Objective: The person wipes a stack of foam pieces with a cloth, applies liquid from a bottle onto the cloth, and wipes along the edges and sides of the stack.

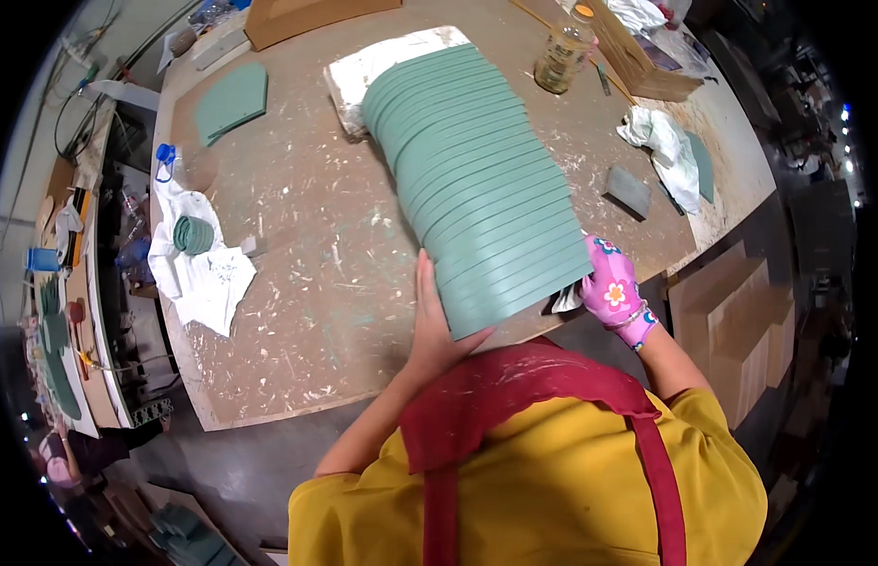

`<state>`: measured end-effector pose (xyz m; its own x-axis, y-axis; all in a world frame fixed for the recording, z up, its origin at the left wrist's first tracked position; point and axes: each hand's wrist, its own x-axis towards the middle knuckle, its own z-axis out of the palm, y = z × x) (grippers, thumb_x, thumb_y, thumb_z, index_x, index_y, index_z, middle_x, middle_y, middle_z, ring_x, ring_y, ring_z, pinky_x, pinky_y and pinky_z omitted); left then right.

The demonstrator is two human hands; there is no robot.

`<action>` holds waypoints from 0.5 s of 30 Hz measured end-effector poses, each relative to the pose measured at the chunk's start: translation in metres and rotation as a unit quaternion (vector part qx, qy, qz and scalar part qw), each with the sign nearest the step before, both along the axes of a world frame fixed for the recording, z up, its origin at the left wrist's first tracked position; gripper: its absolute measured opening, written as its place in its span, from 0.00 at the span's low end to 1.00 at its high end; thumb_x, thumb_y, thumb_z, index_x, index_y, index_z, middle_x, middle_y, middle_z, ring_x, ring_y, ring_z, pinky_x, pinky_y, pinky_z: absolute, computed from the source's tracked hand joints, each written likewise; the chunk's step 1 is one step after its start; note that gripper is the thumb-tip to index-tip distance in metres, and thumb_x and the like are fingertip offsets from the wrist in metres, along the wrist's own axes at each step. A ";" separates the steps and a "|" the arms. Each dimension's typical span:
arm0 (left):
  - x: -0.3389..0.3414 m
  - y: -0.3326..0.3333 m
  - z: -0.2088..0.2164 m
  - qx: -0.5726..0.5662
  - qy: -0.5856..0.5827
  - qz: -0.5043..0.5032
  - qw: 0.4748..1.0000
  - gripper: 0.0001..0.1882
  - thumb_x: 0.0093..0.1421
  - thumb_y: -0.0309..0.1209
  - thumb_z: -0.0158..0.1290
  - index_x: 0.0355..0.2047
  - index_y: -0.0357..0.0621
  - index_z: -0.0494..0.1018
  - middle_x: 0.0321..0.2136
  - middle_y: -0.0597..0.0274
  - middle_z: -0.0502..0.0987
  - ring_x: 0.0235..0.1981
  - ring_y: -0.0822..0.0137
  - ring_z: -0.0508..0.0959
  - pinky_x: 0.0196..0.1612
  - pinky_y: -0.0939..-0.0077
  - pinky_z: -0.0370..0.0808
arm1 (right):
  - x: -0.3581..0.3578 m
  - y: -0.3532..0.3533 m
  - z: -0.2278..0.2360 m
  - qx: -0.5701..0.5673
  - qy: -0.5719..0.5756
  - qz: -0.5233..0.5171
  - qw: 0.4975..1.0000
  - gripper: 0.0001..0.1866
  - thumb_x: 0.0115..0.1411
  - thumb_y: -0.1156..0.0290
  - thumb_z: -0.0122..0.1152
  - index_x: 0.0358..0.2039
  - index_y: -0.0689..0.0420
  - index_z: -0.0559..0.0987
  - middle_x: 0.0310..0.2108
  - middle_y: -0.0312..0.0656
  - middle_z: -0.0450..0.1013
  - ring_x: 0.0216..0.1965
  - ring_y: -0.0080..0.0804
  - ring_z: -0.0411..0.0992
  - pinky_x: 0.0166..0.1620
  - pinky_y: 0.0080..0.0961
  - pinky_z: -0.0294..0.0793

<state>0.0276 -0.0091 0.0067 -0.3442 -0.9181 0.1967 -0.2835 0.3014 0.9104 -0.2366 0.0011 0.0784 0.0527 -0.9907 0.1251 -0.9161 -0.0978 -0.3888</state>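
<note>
A long row of overlapping green curved panels (486,179) lies across the table, its far end resting on a white block (346,87). My bare left hand (437,325) braces the near left corner, fingers stretched along the side and thumb against the near edge. At the near right corner is my right hand (612,291), in a pink flowered glove. Its fingers are closed on a white cloth (568,299), pressed close to the edge of the panels. The fingertips of the right hand are partly hidden.
Right of the row are a grey sanding block (628,192), a crumpled white cloth (667,151) and a glass jar (564,52) of yellowish liquid. At left lie a green panel (233,100), a white rag (189,274) and a green roll (193,235). A wooden box (741,330) stands beyond the table's right edge.
</note>
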 end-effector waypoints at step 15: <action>-0.012 0.006 0.001 0.047 0.049 0.084 0.994 0.61 0.39 0.32 0.69 0.65 0.34 0.40 0.66 0.41 0.44 0.66 0.45 0.49 0.65 0.60 0.52 | -0.100 -0.159 0.057 -0.097 0.215 0.047 0.971 0.30 0.61 0.52 0.52 0.59 0.55 0.65 0.58 0.55 0.62 0.58 0.54 0.61 0.59 0.42 0.62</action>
